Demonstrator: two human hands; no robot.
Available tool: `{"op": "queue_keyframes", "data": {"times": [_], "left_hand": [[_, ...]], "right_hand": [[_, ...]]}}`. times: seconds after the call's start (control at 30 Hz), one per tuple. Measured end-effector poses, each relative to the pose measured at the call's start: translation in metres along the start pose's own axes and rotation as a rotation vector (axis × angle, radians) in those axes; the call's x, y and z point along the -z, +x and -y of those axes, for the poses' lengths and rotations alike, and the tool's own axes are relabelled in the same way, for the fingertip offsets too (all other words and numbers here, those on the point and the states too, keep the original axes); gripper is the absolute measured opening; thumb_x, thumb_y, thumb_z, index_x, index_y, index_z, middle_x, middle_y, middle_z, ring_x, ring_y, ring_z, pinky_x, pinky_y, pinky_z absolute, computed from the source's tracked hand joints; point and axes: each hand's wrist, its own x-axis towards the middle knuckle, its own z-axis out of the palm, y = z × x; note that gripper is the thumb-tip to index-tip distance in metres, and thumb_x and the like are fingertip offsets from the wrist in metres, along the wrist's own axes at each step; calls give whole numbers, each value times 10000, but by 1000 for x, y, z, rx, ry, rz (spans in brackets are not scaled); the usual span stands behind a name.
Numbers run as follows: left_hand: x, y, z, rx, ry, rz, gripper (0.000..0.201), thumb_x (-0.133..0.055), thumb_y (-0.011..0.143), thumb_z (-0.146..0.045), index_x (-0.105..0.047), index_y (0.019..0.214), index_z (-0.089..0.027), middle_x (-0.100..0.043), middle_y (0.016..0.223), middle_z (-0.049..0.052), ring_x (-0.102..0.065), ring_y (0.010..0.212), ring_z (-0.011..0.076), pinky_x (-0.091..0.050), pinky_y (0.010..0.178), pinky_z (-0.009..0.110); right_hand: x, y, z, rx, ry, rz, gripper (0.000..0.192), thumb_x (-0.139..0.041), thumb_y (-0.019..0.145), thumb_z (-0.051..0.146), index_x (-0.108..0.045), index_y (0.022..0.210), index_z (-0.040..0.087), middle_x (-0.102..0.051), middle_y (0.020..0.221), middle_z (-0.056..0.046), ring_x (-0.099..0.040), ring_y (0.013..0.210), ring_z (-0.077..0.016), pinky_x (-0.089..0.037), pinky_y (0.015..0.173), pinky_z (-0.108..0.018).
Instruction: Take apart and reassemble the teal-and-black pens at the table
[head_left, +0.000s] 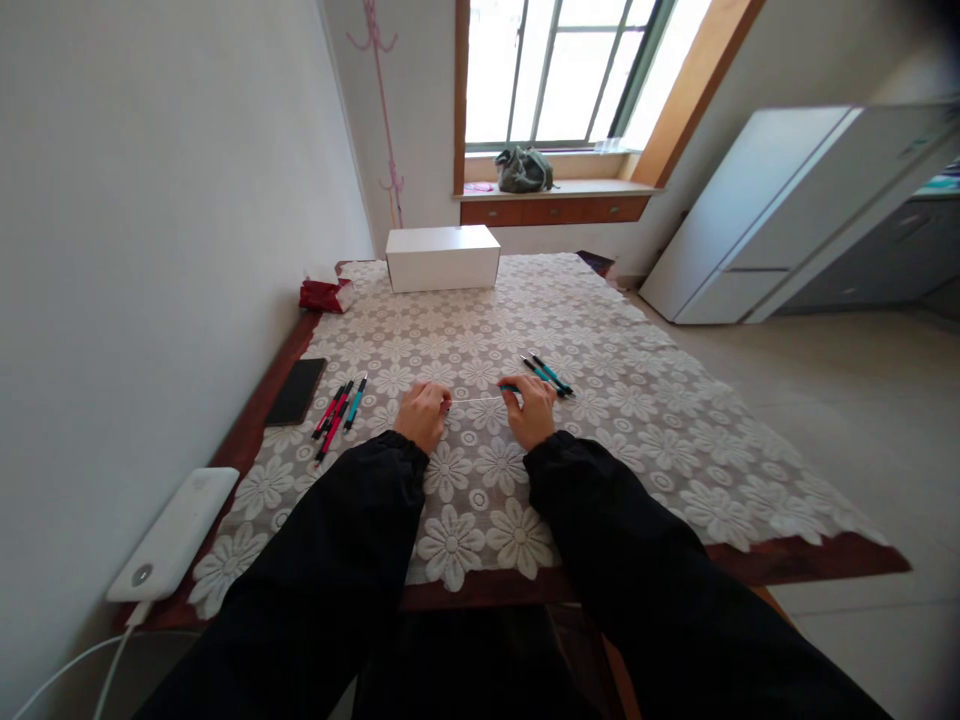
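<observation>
My left hand [424, 412] and my right hand [531, 410] rest close together on a table covered by a white lace flower cloth [480, 480]. A thin pale refill [477, 399] stretches between the fingertips of both hands. My right hand also pinches a teal pen part [510, 388]. Two teal pens [547, 375] lie just to the right of my right hand. Several red and teal pens [339, 407] lie in a small group to the left of my left hand.
A black phone [296, 391] lies near the table's left edge, a white power bank [174, 534] with a cable at the near left corner. A white box [442, 257] and a red packet [324, 295] sit at the far end. The wall runs along the left.
</observation>
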Motion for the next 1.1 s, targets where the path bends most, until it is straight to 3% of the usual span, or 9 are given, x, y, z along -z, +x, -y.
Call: {"op": "queue_keyframes", "data": {"times": [0.33,0.53,0.67,0.8,1.1], "left_hand": [[5,0,0,59,46,-17,92,-518,909,-161,-595,924,-209,-666,997,93,-557,1096,277,-438,939,425],[5,-1,-2,27,48,-10,81,-522,917,-183,-597,922,-214,-674,1006,92,-562,1084,279,-437,949,447],[5,-2,-5,-11,26,8,79,-529,932,-216,-608,933,-216,-674,979,81,-564,1095,269,-432,984,442],[5,-3,-8,-43,-8,38,89,-523,942,-225,-611,938,-209,-669,964,76,-581,1071,256,-442,990,427],[2,-4,-6,-1,-118,20,89,-536,934,-213,-625,935,-203,-668,938,71,-618,997,234,-490,940,405]], "right_hand": [[-4,-1,-3,-43,-22,129,161,-534,877,180,-671,938,238,-736,1050,-43,-598,1062,-235,-257,1002,-424],[-6,-3,-3,62,0,227,139,-561,901,192,-684,936,246,-739,1025,-42,-610,1041,-238,-272,1015,-448],[-8,-4,-3,187,47,314,131,-567,941,229,-691,977,256,-736,1018,-40,-633,1009,-216,-332,1012,-422],[-8,-5,-3,260,116,377,171,-530,976,260,-692,1029,257,-721,1013,-39,-648,953,-196,-452,910,-345],[-7,-6,-3,237,99,380,189,-513,988,256,-689,1058,262,-720,1036,-33,-669,929,-185,-507,836,-300]]}}
